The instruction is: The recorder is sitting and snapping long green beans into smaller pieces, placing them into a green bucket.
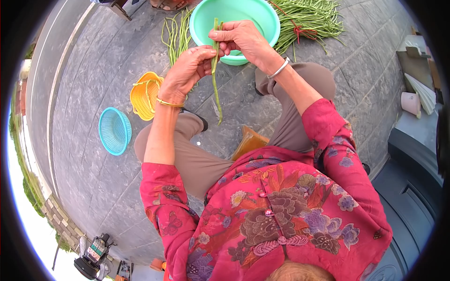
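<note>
Both hands meet over the near rim of a mint-green plastic basin. My left hand pinches a long green bean between thumb and fingers, its thin end hanging down below. My right hand grips the bean's upper part, where short lengths stick up side by side; the fingers hide whether they are joined. Long beans tied with red string lie right of the basin. A smaller loose group of long beans is on its left.
On the grey tiled floor, left of my knee, are a yellow plastic basket with a cord and a blue plastic colander. A wooden seat edge shows between my legs. A parked vehicle is at lower left, a dark blue door at right.
</note>
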Demonstrator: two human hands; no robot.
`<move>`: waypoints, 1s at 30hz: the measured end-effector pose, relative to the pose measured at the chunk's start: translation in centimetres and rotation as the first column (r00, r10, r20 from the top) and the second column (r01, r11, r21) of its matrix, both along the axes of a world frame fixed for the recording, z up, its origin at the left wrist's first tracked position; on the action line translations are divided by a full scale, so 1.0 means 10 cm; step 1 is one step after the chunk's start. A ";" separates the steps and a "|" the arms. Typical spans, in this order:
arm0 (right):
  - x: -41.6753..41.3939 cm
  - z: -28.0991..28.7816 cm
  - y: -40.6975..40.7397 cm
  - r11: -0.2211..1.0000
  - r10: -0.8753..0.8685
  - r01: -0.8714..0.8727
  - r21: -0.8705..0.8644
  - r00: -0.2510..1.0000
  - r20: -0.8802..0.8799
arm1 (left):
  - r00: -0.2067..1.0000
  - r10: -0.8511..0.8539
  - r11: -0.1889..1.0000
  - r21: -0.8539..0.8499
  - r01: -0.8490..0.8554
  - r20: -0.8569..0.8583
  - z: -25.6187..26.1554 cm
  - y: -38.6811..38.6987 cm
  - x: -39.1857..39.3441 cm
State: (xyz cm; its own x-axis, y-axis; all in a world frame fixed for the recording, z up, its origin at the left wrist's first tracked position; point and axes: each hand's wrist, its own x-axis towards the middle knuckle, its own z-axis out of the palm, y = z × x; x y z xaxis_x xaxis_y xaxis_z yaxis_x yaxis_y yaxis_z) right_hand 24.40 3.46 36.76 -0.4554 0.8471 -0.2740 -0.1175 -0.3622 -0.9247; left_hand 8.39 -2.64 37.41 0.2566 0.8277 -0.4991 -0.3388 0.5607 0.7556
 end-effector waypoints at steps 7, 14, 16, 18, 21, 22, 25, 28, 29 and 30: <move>-0.09 -0.10 -0.04 0.877 -0.099 0.015 0.480 0.983 0.151 | 0.999 -0.022 0.999 0.025 0.023 -0.047 -0.26 0.10 -0.08; -0.15 0.07 -0.18 0.581 -0.101 -0.131 0.803 0.968 0.231 | 0.975 0.220 0.975 -0.023 -0.219 0.039 -0.49 0.17 -0.16; -0.07 0.11 -0.03 0.969 -0.116 0.123 0.215 0.992 -0.044 | 0.974 0.222 0.975 -0.019 -0.222 0.038 -0.39 0.16 -0.16; 0.03 0.05 0.05 0.984 -0.084 0.100 0.146 0.990 -0.110 | 0.971 0.234 0.971 0.047 -0.236 0.054 -0.35 0.16 -0.21; 0.06 -0.02 0.03 0.991 -0.049 0.031 -0.131 0.989 -0.142 | 0.972 0.233 0.969 0.076 -0.234 0.020 -0.30 0.18 -0.25; 0.08 -0.05 0.05 0.991 -0.051 0.033 -0.130 0.989 -0.140 | 0.974 0.225 0.969 0.100 -0.224 -0.001 -0.29 0.18 -0.26; 0.26 -0.29 0.29 0.935 -0.348 0.352 -0.053 0.935 0.069 | 0.961 0.277 0.955 0.118 -0.274 -0.016 -0.24 0.21 -0.23; 0.58 -0.80 0.52 0.907 -0.383 0.174 0.384 0.724 0.574 | 0.959 0.282 0.950 0.135 -0.282 0.017 -0.27 0.32 -0.10; 0.43 -0.78 0.35 0.905 -0.322 0.120 0.408 0.821 0.472 | 0.947 0.322 0.939 0.123 -0.321 0.013 -0.31 0.27 -0.18; 0.29 -0.63 0.19 0.911 -0.294 0.092 0.403 0.830 0.474 | 0.936 0.351 0.929 0.118 -0.350 0.011 -0.33 0.22 -0.25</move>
State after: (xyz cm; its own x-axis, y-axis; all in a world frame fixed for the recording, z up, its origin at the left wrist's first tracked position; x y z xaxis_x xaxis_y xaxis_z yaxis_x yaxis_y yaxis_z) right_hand 27.28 5.39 30.47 -0.1493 0.9848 -0.0892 0.3775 -0.0266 -0.9256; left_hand 5.87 -0.41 34.08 -0.0646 0.9163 -0.3951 -0.4898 0.3159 0.8126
